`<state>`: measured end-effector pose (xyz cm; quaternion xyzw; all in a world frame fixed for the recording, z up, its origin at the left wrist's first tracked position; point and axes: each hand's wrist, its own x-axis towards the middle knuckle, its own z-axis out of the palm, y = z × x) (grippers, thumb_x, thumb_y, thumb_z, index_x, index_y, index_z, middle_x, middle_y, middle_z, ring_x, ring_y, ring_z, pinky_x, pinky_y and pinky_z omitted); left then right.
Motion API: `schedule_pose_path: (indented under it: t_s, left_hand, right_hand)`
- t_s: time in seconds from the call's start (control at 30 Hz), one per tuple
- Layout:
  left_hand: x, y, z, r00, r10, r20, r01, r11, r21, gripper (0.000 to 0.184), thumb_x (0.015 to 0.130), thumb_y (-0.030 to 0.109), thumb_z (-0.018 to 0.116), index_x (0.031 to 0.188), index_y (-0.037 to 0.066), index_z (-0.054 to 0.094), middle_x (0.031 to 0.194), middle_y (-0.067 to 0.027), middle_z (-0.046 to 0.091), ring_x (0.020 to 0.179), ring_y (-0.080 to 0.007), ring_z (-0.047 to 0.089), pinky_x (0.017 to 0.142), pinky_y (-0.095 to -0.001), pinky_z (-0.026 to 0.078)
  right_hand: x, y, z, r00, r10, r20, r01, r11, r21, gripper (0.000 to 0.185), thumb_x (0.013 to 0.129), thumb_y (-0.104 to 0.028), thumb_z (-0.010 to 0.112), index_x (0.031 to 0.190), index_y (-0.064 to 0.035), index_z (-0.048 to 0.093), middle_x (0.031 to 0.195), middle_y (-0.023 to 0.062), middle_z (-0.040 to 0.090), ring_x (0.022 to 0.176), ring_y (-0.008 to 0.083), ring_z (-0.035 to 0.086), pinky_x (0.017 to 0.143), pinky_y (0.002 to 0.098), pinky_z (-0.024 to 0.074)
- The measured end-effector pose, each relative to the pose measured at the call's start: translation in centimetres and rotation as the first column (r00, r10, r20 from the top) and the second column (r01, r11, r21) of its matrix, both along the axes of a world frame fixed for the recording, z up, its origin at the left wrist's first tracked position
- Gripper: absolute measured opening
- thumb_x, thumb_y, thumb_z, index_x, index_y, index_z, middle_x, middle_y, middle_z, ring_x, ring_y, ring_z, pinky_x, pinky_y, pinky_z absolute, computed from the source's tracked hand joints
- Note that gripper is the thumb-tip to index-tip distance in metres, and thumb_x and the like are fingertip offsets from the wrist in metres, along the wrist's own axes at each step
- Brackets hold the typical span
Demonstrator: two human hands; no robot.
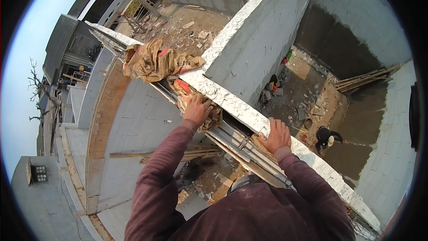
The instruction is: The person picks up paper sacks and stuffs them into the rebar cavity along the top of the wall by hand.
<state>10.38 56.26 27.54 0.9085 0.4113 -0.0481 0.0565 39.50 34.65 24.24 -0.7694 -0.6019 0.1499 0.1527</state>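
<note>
My left hand [197, 108] is closed on a crumpled brown paper sack [184, 90] with red patches, wedged against the near side of a wall. Its fingertips are partly hidden in the folds. My right hand [275, 135] grips the rough white top edge [236, 105] of that wall, fingers bent over it and the thumb on the near side. Another crumpled sack [156, 62] lies across the wall top farther left. Just below my hands, long metal-looking channels and boards [240, 145] run alongside the wall.
A second wall [254, 13] joins this one at a corner. Far below on the right, a person [327, 138] in dark clothes works beside a wet grey wall patch. Wooden poles [368, 79] lean there. Rubble [196, 29] covers the ground behind, and a curved plank-edged wall [104, 129] stands left.
</note>
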Motion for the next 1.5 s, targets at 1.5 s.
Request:
schedule_pose_path:
  t_s: [1.5]
  left_hand:
    - [0.3,-1.3,0.0,0.986,0.093,0.135,-0.073,0.986,-0.149,0.035,0.093,0.027,0.060,0.115,0.002,0.069,0.123,-0.0104,0.068,0.123,-0.0324,0.059,0.111,-0.0451,0.043]
  right_hand:
    - [-0.3,0.1,0.2,1.000,-0.007,0.012,0.007,1.000,0.007,0.065,0.078,-0.041,0.071,0.129,-0.0034,0.053,0.108,0.0147,0.054,0.104,0.0326,0.053,0.092,0.0463,0.0419]
